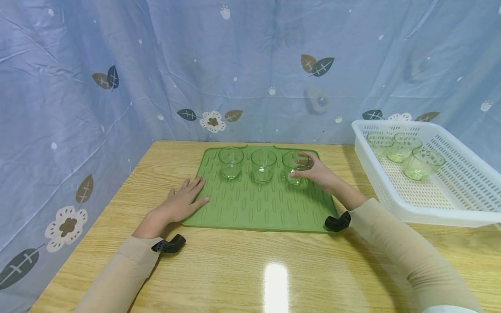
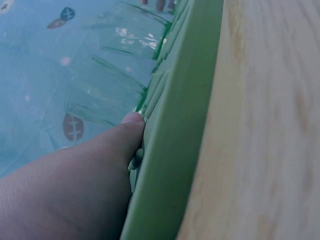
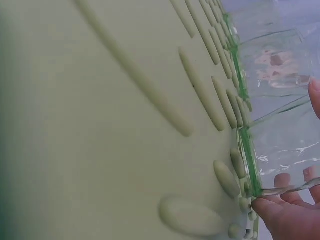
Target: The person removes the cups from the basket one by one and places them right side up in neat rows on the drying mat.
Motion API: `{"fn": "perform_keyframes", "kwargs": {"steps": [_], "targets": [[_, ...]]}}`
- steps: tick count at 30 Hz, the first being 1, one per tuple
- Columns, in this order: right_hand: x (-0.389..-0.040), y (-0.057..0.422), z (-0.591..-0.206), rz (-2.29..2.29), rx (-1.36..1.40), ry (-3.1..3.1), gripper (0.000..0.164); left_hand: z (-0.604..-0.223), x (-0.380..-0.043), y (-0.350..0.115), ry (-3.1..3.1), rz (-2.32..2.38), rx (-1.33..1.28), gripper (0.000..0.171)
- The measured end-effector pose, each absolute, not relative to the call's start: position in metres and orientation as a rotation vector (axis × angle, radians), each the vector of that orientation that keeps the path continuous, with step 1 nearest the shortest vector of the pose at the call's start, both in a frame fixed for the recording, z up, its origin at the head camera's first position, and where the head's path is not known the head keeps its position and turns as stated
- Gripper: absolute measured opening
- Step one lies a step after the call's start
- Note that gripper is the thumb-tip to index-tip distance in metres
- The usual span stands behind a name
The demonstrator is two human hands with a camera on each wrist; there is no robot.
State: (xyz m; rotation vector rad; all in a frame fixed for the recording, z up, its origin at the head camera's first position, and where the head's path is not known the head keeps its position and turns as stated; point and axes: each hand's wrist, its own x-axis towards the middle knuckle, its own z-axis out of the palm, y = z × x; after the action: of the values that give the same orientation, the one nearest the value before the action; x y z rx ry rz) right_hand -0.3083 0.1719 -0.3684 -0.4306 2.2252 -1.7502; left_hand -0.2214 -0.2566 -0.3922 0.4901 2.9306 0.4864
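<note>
A green ridged mat [image 1: 250,208] lies on the wooden table, with three clear greenish glass cups in a row along its far part. My right hand [image 1: 318,174] holds the rightmost cup [image 1: 294,167], fingers and thumb round its side; its base is at the mat in the right wrist view, fingertips [image 3: 282,182] showing through the glass. Beside it stands the middle cup [image 1: 263,167], and farther left the third cup [image 1: 231,163]. My left hand [image 1: 178,204] rests with spread fingers over the mat's left edge; its thumb [image 2: 131,122] touches the mat in the left wrist view.
To the right, a white perforated plastic basket [image 1: 442,217] holds three more glass cups, one of them [image 1: 424,164] tilted. A blue patterned curtain [image 1: 250,87] hangs behind and left of the table [image 1: 219,269]. Each wrist carries a black device [image 1: 169,244].
</note>
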Motion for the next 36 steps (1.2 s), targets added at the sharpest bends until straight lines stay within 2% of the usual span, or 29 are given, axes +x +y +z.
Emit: {"fn": "perform_keyframes", "kwargs": {"steps": [5, 36], "targets": [[-0.3067, 0.1729, -0.3685, -1.741, -0.445, 2.239, 0.085, -0.3922, -0.2212, -0.2565, 2.932, 0.488, 0.492, 0.077], [-0.3026, 0.1813, -0.3638, -1.742, -0.36, 2.278, 0.091, -0.3945, -0.2235, -0.2573, 2.934, 0.466, 0.491, 0.077]]}}
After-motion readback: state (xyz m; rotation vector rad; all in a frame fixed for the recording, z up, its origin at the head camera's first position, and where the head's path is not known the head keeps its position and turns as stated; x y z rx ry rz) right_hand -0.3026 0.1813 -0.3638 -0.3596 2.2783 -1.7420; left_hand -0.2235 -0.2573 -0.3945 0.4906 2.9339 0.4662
